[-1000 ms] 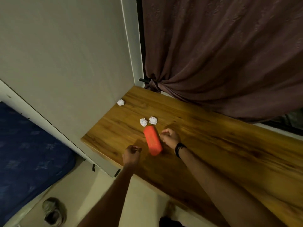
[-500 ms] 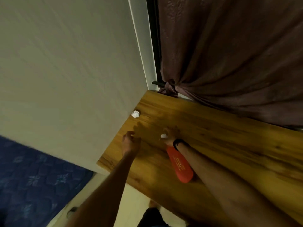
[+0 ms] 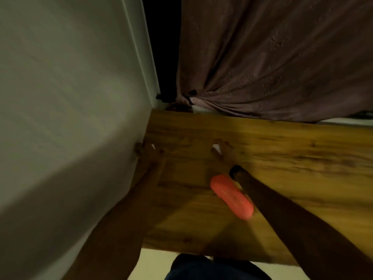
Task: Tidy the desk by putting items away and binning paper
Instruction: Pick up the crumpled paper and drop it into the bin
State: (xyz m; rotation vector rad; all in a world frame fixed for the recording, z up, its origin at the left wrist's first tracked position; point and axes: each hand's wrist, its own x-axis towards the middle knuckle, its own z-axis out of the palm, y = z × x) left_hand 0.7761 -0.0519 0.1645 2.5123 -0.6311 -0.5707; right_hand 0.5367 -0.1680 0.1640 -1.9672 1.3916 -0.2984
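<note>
The frame is blurred by motion. My left hand (image 3: 148,153) is at the desk's left edge against the wall, fingers curled around a white crumpled paper ball (image 3: 153,146), of which only a sliver shows. My right hand (image 3: 222,152), with a black wristband, is closed over white crumpled paper (image 3: 216,147) further right on the wooden desk (image 3: 292,154). A red oblong case (image 3: 232,196) lies on the desk just left of my right forearm, nearer to me than both hands.
A pale wall (image 3: 60,98) runs along the desk's left side. A brown tied curtain (image 3: 272,57) hangs behind the desk's far edge. The desk's near edge and a strip of light floor (image 3: 153,263) are at the bottom.
My left hand has reached left to the wall and closed on the paper ball that lay there. My right hand stays closed over the paper by the red case. The view has swung round.
</note>
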